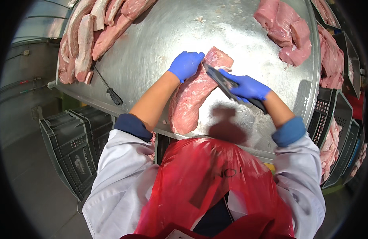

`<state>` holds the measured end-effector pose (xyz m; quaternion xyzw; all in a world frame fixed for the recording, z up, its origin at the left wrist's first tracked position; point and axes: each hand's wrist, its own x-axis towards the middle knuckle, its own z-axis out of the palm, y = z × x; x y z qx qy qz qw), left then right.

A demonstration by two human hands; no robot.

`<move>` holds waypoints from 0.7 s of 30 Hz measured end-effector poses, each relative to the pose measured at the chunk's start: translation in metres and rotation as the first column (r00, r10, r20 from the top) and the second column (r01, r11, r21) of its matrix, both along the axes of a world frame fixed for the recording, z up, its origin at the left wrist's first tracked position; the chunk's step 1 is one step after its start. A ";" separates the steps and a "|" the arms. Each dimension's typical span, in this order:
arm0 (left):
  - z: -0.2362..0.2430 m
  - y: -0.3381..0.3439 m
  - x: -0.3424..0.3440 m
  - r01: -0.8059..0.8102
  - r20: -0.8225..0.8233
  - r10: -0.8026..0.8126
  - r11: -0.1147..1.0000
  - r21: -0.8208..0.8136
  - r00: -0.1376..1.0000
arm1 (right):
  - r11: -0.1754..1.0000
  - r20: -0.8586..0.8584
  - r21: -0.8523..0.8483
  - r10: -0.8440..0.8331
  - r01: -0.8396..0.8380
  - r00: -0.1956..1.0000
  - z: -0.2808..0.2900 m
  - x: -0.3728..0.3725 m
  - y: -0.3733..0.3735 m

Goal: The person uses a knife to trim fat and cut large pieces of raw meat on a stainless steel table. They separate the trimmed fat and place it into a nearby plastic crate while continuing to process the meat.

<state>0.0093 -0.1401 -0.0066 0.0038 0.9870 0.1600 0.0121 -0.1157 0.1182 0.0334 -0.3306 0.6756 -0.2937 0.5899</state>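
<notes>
A long piece of raw meat [188, 104] lies on the metal table in front of me, its near end at the table's edge. My left hand [186, 65], in a blue glove, is closed at the meat's upper left side, fingers pinched on its edge. My right hand [247, 87], gloved in blue too, grips a knife [220, 81] with a dark handle. The blade points up and left, its tip against the meat close to my left fingers. What exactly the left fingertips pinch is too small to make out, though it appears to be the meat's edge.
Long meat strips [83, 46] are piled at the table's far left, beside a sharpening steel [108, 85] with a black handle. More meat cuts [285, 34] lie at the far right. Dark crates [74, 147] stand below left; crates with meat [331, 151] line the right side.
</notes>
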 end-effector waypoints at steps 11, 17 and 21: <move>0.032 -0.038 -0.005 0.017 0.088 -0.018 1.000 0.012 0.996 | 0.996 0.084 0.026 0.078 -0.081 0.993 0.014 0.024 0.010; 0.052 -0.030 -0.006 0.018 0.031 -0.019 0.999 0.027 0.999 | 1.000 0.057 0.012 -0.022 0.021 0.998 -0.003 0.040 -0.050; 0.053 -0.055 0.012 -0.078 0.018 0.077 0.995 0.062 0.997 | 0.999 0.152 0.021 0.042 -0.046 0.987 0.018 0.046 0.013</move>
